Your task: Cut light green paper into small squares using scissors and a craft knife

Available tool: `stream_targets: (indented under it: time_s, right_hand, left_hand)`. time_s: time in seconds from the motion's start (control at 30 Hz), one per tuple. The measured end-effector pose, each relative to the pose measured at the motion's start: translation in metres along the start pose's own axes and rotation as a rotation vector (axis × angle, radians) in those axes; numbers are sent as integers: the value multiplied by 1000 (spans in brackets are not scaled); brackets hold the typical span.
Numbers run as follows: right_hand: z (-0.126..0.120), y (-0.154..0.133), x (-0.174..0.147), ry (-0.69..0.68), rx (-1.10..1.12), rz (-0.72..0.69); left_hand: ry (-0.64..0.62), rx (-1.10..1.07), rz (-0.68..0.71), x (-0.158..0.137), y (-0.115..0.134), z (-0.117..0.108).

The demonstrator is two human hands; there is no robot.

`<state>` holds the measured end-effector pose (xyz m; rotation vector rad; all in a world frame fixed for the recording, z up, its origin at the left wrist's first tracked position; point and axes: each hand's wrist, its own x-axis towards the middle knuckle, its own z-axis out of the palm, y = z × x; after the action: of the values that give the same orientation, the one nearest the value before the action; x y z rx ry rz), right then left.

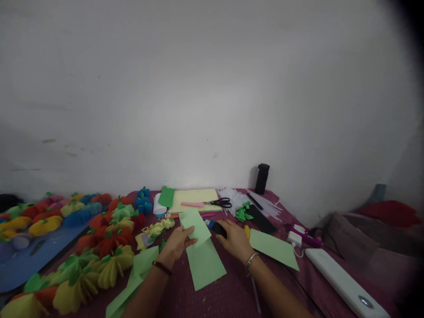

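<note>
so, the step in hand looks like handling pale green paper: the left hand (177,243) pinches an upper pale green sheet (196,227) between thumb and fingers, on the near side of the scissors (222,202), above a lower pale green sheet (207,267). whether those two are separate or one folded piece, i cannot tell. the right hand (234,240) curls its fingers at a dark object (218,229) with a blue-and-white end, also nearer than the scissors; whether its grip is closed on it, i cannot tell. the next move, as i judge it, calls for the left grip to steady the paper while the right gets a sure hold.

counted: one pair of scissors; one black bottle (262,179), beyond and right of it; one dark flat panel (263,221), to its right; one loose pale green sheet (273,248) and one long white case (344,282), both right and nearer. left of the scissors, overlapping green paper (144,261) and multicoloured petalled ornaments (115,240) crowd too closely to count.
</note>
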<state>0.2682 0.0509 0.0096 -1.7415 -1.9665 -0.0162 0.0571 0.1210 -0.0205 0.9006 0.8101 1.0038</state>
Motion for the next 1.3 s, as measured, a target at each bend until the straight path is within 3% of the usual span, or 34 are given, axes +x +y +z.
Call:
stream_targets:
  time_s: [0.67, 0.93, 1.03, 1.1, 1.17, 1.23, 1.3]
  right_hand:
    - [3, 1, 1, 49, -2, 6]
    - [-7, 21, 9, 94, 64, 177]
    - [-5, 31, 9, -29, 44, 203]
    - [0, 35, 10, -86, 32, 219]
    - [5, 38, 11, -158, 36, 235]
    - [9, 38, 11, -217, 45, 212]
    - [13, 36, 10, -264, 28, 168]
  left_hand:
    - [-15, 57, -39, -5, -3, 11]
    - [-39, 95, -63, -7, -1, 13]
    - [17, 39, 19, -16, 29, 19]
    - [49, 0, 99, -27, 67, 21]
    - [0, 13, 248, -43, 112, 20]
    - [26, 169, 326, -63, 152, 12]
    - [78, 420, 270, -83, 176, -3]
